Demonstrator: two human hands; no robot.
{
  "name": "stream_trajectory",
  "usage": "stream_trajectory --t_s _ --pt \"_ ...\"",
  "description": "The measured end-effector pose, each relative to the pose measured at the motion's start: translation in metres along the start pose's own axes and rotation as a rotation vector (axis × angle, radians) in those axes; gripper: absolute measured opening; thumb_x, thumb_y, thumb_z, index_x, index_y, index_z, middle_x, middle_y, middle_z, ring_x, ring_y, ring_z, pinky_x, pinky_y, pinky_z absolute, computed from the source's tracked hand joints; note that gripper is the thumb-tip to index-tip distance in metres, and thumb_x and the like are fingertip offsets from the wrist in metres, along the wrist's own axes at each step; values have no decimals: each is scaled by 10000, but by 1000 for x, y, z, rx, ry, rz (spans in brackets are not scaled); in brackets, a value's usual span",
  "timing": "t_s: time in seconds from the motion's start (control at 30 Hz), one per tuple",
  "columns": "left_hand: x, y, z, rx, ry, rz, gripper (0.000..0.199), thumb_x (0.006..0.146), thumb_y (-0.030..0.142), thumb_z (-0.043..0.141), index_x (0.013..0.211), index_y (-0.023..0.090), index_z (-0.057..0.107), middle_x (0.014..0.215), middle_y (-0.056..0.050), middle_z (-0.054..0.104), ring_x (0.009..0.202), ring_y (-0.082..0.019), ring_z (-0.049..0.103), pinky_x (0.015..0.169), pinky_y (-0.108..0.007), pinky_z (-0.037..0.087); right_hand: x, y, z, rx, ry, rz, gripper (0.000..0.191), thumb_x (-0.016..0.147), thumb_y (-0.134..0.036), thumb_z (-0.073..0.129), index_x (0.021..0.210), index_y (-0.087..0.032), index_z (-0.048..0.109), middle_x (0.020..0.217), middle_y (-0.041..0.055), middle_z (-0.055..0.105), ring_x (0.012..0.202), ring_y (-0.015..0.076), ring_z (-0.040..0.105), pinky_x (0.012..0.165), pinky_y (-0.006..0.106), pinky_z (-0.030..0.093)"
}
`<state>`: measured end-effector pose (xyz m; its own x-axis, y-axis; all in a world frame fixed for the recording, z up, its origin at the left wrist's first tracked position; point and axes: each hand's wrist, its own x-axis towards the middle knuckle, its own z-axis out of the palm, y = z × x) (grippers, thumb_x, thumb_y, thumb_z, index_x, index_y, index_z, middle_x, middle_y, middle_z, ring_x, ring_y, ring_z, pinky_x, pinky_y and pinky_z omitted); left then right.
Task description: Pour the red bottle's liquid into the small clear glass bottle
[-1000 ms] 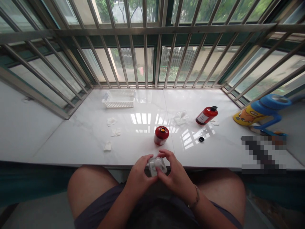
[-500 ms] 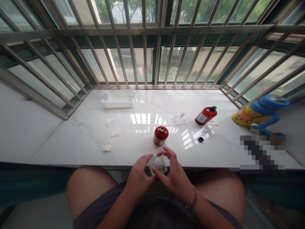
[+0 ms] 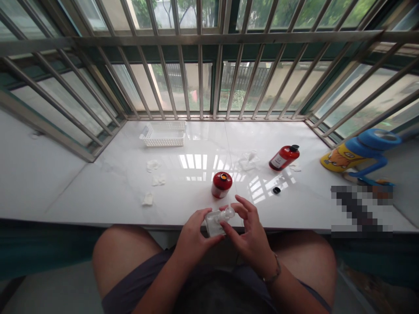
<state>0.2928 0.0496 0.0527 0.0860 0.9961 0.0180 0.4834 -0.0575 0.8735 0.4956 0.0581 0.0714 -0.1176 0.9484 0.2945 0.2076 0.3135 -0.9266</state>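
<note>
A small clear bottle (image 3: 214, 224) with a round clear top (image 3: 228, 213) is held over the table's front edge, tipped so its top points right. My left hand (image 3: 196, 231) grips the body between thumb and fingers. My right hand (image 3: 249, 229) has its thumb and a bent finger at the neck and top, other fingers raised. Just beyond stands an uncapped red bottle (image 3: 221, 185) with an orange-looking opening. A black cap (image 3: 276, 190) lies on the table to the right of it.
A second red bottle (image 3: 283, 158) with a black cap stands at right, near crumpled clear plastic (image 3: 249, 160). White tissue pieces (image 3: 159, 179) lie at left, a white basket (image 3: 165, 134) behind them. A blue-and-yellow flask (image 3: 356, 152) is far right. Metal bars (image 3: 214, 78) line the window.
The clear bottle has tipped from facing me to pointing its top rightward. My right hand has moved slightly right, from the bottle's body to its neck and top.
</note>
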Motion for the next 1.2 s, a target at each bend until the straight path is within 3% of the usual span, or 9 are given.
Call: stream_trajectory --t_s 0.43,0.6,1.2 --pt "3 -2 2 -21 -1 -25 702 721 281 969 1356 255 672 1354 -95 745 1247 -323 727 1112 -515 600 -2 -3 -3 97 78 15 688 1006 -279 761 1587 -313 393 1316 117 748 1259 287 726 1116 533 596" --pt "8 -4 3 -8 20 -24 701 715 270 969 1350 260 674 1355 -77 747 1261 -312 720 1110 -498 602 -2 6 -5 39 52 31 679 1005 -290 758 1581 -325 401 1352 113 736 1308 293 706 1170 562 556" --pt "28 -14 20 39 54 36 706 777 286 946 1400 268 614 1410 -89 720 1324 -319 691 1157 -516 552 -4 16 -23 -82 126 30 702 976 -314 795 1566 -290 416 1309 126 762 1253 301 738 1143 594 561"
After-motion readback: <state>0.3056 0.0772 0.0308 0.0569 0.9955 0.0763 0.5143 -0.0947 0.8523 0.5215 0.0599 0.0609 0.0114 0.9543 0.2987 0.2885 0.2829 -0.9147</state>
